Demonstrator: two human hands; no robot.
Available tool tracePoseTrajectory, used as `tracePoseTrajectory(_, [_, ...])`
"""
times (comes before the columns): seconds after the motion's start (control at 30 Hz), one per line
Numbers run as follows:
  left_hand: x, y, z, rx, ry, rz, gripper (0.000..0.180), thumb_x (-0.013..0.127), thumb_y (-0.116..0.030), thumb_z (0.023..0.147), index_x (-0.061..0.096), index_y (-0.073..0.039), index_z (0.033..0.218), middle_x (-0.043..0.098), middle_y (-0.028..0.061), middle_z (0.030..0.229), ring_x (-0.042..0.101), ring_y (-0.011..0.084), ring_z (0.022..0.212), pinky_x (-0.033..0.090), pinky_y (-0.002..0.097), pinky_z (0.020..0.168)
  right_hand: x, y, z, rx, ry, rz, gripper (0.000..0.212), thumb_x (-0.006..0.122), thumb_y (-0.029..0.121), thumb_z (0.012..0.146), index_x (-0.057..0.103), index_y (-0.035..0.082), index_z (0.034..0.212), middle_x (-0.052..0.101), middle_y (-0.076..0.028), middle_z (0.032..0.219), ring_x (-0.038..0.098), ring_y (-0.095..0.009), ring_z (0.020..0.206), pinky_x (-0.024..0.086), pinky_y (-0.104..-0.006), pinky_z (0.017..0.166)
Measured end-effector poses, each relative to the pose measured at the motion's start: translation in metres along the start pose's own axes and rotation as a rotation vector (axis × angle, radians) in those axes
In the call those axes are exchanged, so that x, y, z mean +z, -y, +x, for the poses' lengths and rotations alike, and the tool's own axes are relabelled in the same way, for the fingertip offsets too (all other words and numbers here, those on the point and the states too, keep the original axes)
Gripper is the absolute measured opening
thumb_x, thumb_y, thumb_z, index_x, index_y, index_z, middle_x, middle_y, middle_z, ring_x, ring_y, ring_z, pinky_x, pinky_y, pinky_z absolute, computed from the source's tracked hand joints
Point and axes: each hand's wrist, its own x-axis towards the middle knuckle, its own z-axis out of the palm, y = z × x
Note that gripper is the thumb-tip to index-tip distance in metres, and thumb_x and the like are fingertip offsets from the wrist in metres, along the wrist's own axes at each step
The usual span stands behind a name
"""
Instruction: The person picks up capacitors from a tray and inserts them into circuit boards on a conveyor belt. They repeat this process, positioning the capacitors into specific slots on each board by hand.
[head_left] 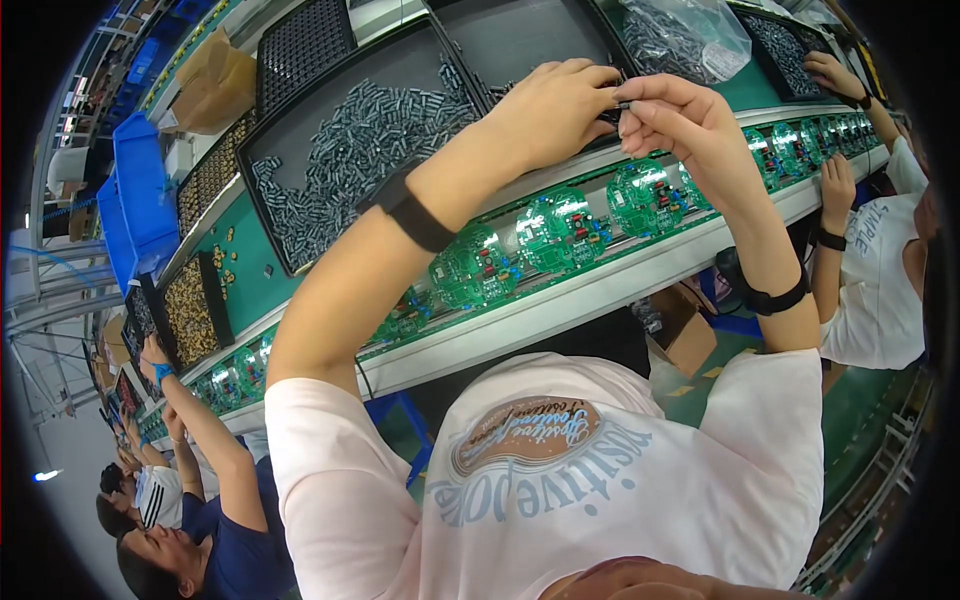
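Observation:
My left hand [560, 110] and my right hand [690, 120] meet above the far edge of the board line, fingertips nearly touching. A small dark component [625, 105] is pinched between the thumb and fingers of my right hand. The fingers of my left hand are closed beside it, and what they hold is hidden. Under my left forearm lies a black tray [290, 130] heaped with dark cylindrical components [370, 135]. A second black tray [530, 40] stands behind my hands. Below them runs a row of green circuit boards [560, 230] with small parts mounted.
A clear plastic bag [690, 40] of dark parts lies at the far right. Yellow parts [190, 310] fill a tray at left, near blue bins [140, 180]. Co-workers' hands [840, 75] work at both sides. An open cardboard box [690, 330] sits below the line.

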Motion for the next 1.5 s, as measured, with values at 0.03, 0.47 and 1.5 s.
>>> tracePoseTrajectory(0.03, [0.001,0.002,0.002,-0.013,0.034,-0.017,0.04,0.076,-0.018,0.085,0.071,-0.011,0.124,0.069,0.0109,0.123,0.063,0.0334,0.119,0.053,0.0456,0.099,0.005,0.002,-0.002,0.019,-0.038,0.005,0.025,0.06,0.012,0.104,0.067,-0.002,0.123,0.073,-0.008,0.096,0.072,-0.014,0.085,0.058,-0.0254,0.078])
tracePoseTrajectory(0.47, [-0.006,0.01,0.013,-0.164,0.046,0.249,0.007,0.072,-0.016,0.082,0.073,-0.009,0.086,0.064,0.0094,0.089,0.065,0.0294,0.092,0.056,0.0419,0.076,0.04,-0.022,-0.049,-0.029,-0.138,-0.066,0.013,0.061,-0.005,0.099,0.066,-0.005,0.11,0.074,-0.009,0.092,0.073,-0.016,0.087,0.059,-0.0271,0.08])
tracePoseTrajectory(1.5, [-0.14,-0.099,-0.2,-0.858,-0.437,-1.087,0.023,0.059,-0.011,0.1,0.064,0.002,0.082,0.072,0.0154,0.097,0.066,0.015,0.08,0.053,0.0269,0.072,0.109,-0.052,-0.029,-0.238,0.105,-0.688,0.013,0.073,-0.003,0.089,0.071,-0.001,0.102,0.072,-0.009,0.102,0.069,-0.021,0.094,0.054,-0.0313,0.082])
